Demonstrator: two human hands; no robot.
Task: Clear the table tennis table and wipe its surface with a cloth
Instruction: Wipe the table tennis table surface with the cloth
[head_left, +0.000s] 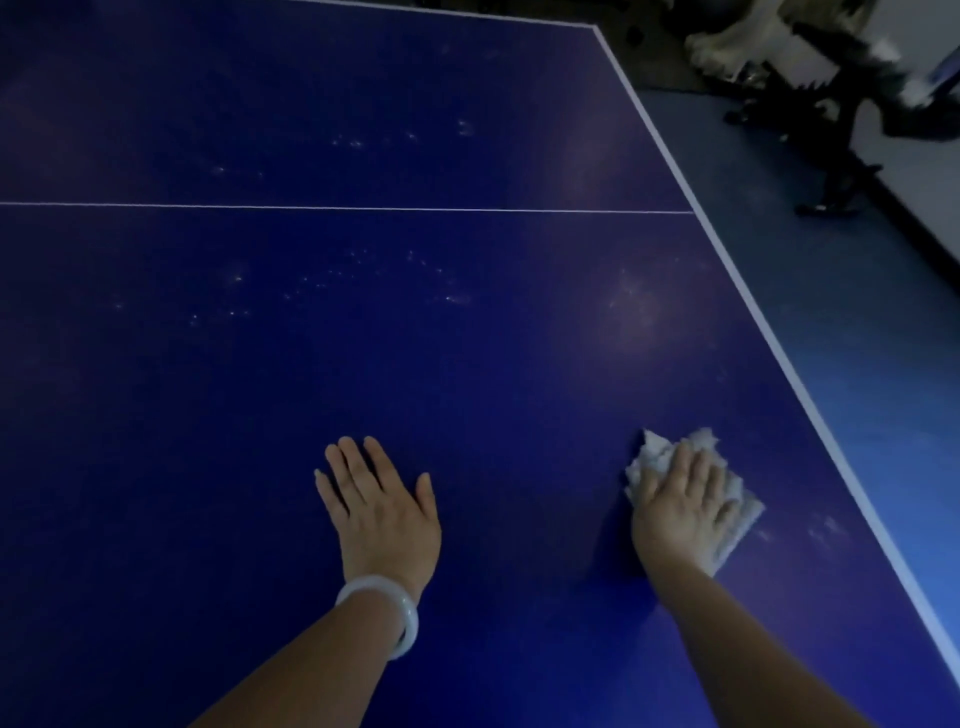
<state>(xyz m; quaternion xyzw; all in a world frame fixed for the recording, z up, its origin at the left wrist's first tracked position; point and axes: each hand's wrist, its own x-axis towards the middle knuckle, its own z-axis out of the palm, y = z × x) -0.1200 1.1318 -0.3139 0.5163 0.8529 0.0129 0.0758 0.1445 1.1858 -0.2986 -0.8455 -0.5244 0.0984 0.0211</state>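
Near the table (467, 364) edge, the right hand (680, 512) presses the cloth (737, 525) flat with straight fingers, likely to spread wiping pressure. The left hand (382, 512) lies open, palm down, holding nothing, probably as a brace. Pale specks (358, 143) remain ahead. Dark equipment (852, 135) stands on the floor beyond the edge, well apart; nothing blocks the wipe.

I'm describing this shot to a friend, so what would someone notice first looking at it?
Two bare hands low in the frame on a dark blue table tennis table: the right hand presses flat on a white cloth near the right edge, and the left hand lies flat, a pale bangle on its wrist. Pale specks dot the surface farther up.
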